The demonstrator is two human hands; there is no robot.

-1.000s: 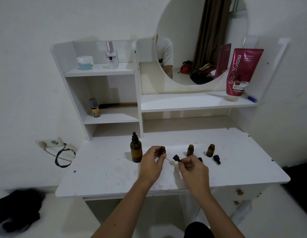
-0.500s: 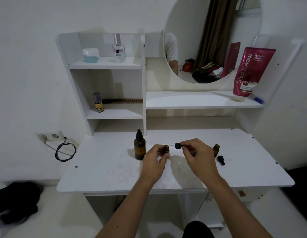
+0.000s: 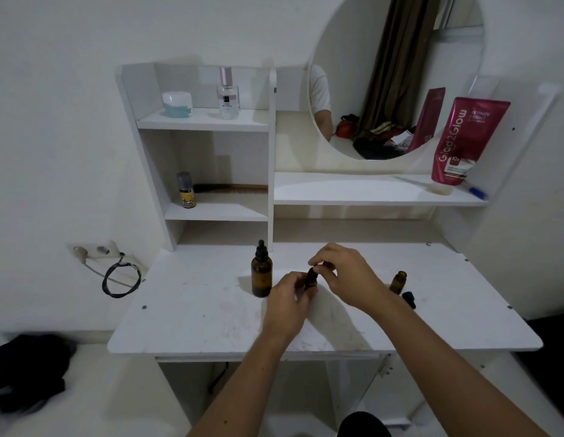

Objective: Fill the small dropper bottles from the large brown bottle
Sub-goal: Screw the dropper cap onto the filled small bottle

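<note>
The large brown bottle [image 3: 261,277] with a black dropper top stands upright on the white table [image 3: 192,313], just left of my hands. My left hand [image 3: 288,302] grips a small brown dropper bottle, mostly hidden by the fingers. My right hand [image 3: 345,272] pinches a black dropper cap [image 3: 312,275] that sits on top of that small bottle. Another small brown bottle [image 3: 398,282] stands uncapped to the right, with a loose black cap [image 3: 408,298] lying beside it.
White shelves rise behind the table, holding a jar [image 3: 177,104], a perfume bottle [image 3: 228,94], a small spray can [image 3: 186,189] and a pink tube [image 3: 462,138]. A round mirror [image 3: 394,74] hangs above. A cable loop [image 3: 119,279] hangs at the left wall.
My right hand has brought the black dropper cap from beside the small bottle down onto its top. My left hand kept holding the small bottle.
</note>
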